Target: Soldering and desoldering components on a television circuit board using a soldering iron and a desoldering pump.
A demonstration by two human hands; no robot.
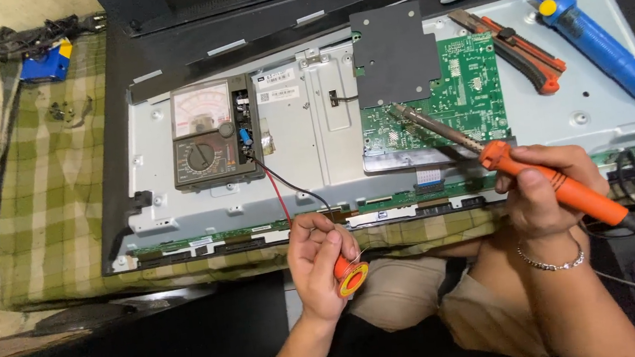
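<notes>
While the right hand (540, 186) closes round the orange grip of the soldering iron (484, 152), its tip resting on the green circuit board (470, 88), the left hand (321, 258) pinches a small solder spool (351, 275) near the panel's lower edge. Light and stiff, that iron looks; best held by the handle, since the metal shaft is likely hot.

Two hands are at work: the left hand (317, 257) holds one small spool of solder (351, 276), and the right hand (539, 191) holds one orange-handled soldering iron (519, 168). On the one opened metal back panel (315, 156) sit one green circuit board (457, 97) and one analogue multimeter (210, 133) with two leads, one red and one black. Also there are one blue desoldering pump (596, 39), one orange-and-black utility knife (517, 48) and one bracelet (551, 261).
</notes>
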